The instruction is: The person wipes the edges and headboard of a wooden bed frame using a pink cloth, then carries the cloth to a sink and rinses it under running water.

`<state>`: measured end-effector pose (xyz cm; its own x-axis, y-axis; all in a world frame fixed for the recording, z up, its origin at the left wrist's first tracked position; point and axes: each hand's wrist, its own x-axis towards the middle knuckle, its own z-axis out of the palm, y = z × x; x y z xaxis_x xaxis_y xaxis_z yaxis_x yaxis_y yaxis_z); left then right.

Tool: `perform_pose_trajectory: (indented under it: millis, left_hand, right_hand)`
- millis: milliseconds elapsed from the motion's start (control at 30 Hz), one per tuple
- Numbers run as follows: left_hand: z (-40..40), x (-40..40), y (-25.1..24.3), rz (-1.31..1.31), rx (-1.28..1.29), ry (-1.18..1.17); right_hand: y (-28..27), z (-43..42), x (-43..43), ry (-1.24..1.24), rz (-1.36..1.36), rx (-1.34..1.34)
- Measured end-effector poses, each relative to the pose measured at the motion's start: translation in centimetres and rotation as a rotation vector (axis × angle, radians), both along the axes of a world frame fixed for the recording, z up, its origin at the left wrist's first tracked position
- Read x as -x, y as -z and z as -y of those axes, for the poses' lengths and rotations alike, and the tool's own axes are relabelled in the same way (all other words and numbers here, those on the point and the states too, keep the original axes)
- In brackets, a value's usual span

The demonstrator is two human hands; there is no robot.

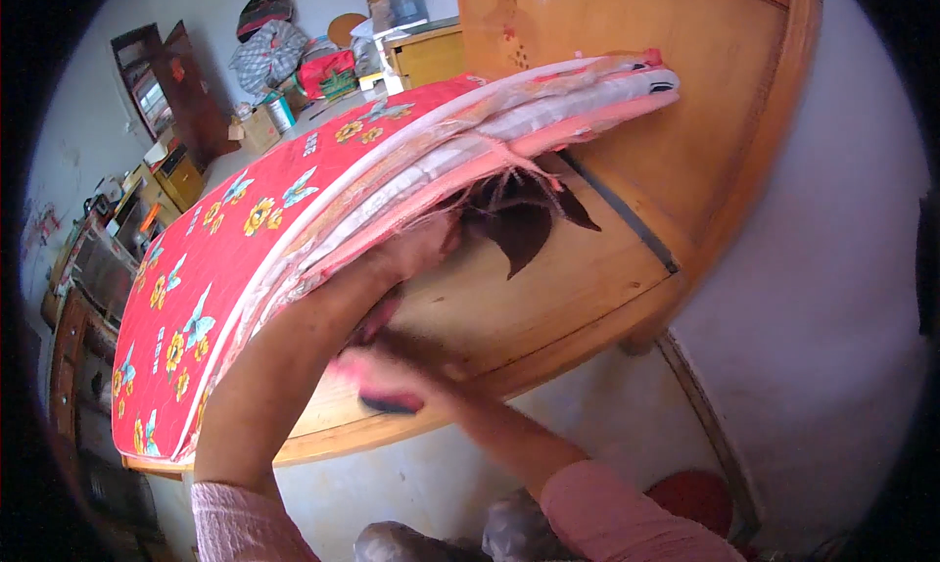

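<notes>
A thick stack of bedding pads [477,143] is raised off the wooden bed boards [587,268] along its near edge. Its top cover [242,253] is red with yellow flowers and blue butterflies; pink and white layers show below. My left hand [426,245] is at the underside of that edge, holding it up, its fingers partly hidden. Dark brown cloth [518,231] hangs under the pads beside this hand, among loose pink threads. Low over the boards, my right hand [378,371] is motion-blurred and appears to grip a pink and dark object [393,400], too blurred to name.
A tall wooden headboard [624,121] rises at the right, against a pale wall [822,268]. The bed's front rail [529,378] curves close to my knees [411,540]. Behind the bed are bundled bags [272,55], a cardboard box [257,130] and a water bottle [405,2].
</notes>
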<state>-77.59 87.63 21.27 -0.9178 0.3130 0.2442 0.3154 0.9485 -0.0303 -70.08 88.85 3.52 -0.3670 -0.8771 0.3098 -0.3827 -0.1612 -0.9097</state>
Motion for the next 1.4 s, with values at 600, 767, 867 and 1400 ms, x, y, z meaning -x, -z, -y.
perform_pose_trajectory:
  millis: [600,767,867,1400]
  left_hand:
    - [2.0,-1.0,-3.6,0.016,0.177,0.151]
    - [1.3,1.0,-2.8,-0.142,0.113,0.239]
    - [4.2,-0.9,-0.8,-0.175,0.154,0.191]
    - [-3.7,-17.0,9.6,0.439,-0.427,0.226]
  right_hand:
    - [-1.8,2.7,12.7,0.941,0.824,0.262]
    - [-0.4,10.4,-0.5,0.573,0.126,0.125]
    - [-6.7,6.6,-13.7,-0.533,0.429,-0.282]
    - [-2.7,-12.2,-9.3,-0.329,0.925,-0.276]
